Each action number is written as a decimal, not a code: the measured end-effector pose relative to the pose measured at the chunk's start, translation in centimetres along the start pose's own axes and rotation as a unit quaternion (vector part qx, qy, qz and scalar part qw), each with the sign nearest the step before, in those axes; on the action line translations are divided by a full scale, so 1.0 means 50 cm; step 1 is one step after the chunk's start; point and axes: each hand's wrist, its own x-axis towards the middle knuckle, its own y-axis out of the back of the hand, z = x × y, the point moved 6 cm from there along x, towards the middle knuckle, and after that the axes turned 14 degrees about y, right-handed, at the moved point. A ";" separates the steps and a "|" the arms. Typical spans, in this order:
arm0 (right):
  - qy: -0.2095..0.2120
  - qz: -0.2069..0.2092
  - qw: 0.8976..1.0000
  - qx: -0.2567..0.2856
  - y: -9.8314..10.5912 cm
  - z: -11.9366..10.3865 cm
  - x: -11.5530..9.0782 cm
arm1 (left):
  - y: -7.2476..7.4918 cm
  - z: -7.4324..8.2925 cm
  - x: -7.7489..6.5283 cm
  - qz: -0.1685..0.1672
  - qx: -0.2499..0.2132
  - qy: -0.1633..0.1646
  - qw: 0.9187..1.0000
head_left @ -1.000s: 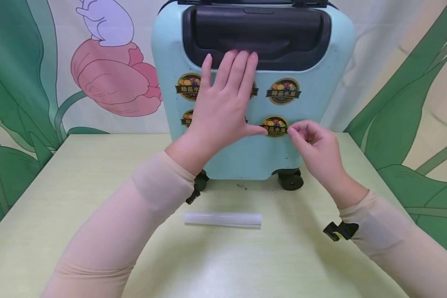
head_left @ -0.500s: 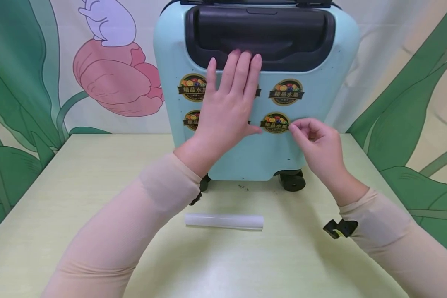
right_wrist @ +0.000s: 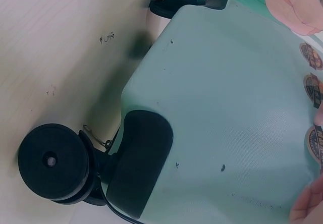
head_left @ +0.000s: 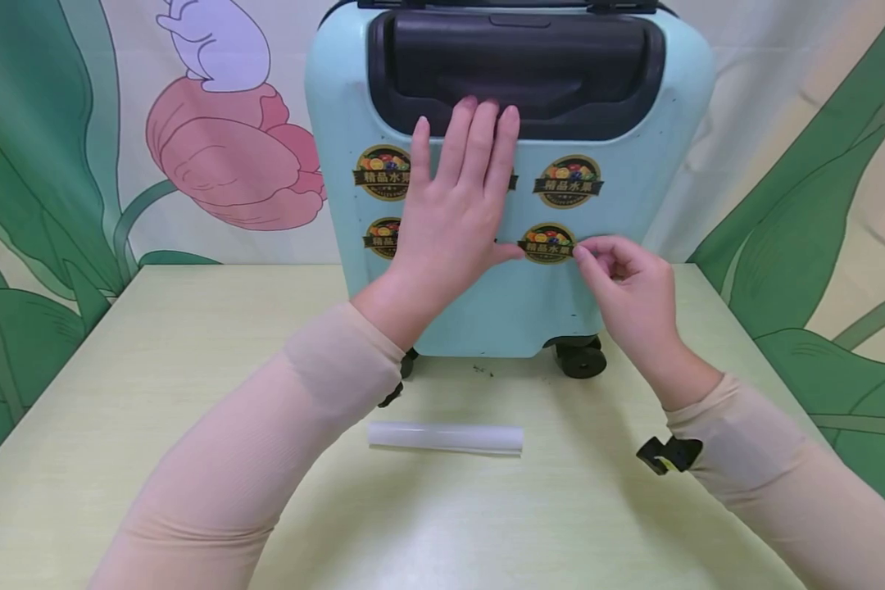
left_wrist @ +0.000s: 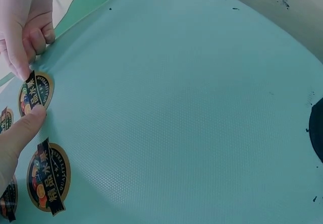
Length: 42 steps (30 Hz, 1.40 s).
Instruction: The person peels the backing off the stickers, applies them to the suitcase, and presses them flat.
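Observation:
A light-blue suitcase (head_left: 487, 319) stands upright on the table with round fruit stickers on its front. My right hand (head_left: 630, 283) pinches the right end of the lower-right sticker (head_left: 548, 244) between thumb and fingertips. My left hand (head_left: 453, 217) lies against the suitcase with fingers straight and pointing up, covering parts of several stickers. Its thumb (left_wrist: 22, 130) touches the near edge of that same sticker in the left wrist view. Directly above sits another sticker (head_left: 568, 182), flat on the shell. In the right wrist view, only part of the right hand (right_wrist: 309, 204) shows at the edge.
A white roll (head_left: 446, 437) lies on the table (head_left: 560, 508) in front of the suitcase. The suitcase rests on black wheels (head_left: 581, 359), and its dark recessed handle panel (head_left: 516, 65) is above the stickers. A patterned cloth (head_left: 229, 180) hangs behind.
The lower-right sticker has shifted slightly upward with my right hand. My left thumb drew back from its left edge and now touches it again. The left palm stays on the suitcase.

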 end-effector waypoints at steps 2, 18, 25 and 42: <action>-0.001 0.002 1.000 0.000 -0.002 -0.001 0.000 | -0.002 0.000 -0.001 -0.001 -0.001 0.002 1.000; 0.019 0.005 1.000 -0.012 0.005 -0.076 0.003 | -0.005 0.002 -0.004 0.006 -0.004 0.014 1.000; 0.022 0.002 1.000 -0.019 0.004 -0.072 0.003 | -0.002 0.002 -0.005 0.027 -0.009 0.016 0.999; 0.040 0.005 0.999 -0.036 0.003 -0.017 0.001 | -0.001 0.004 -0.003 0.022 -0.004 0.014 1.000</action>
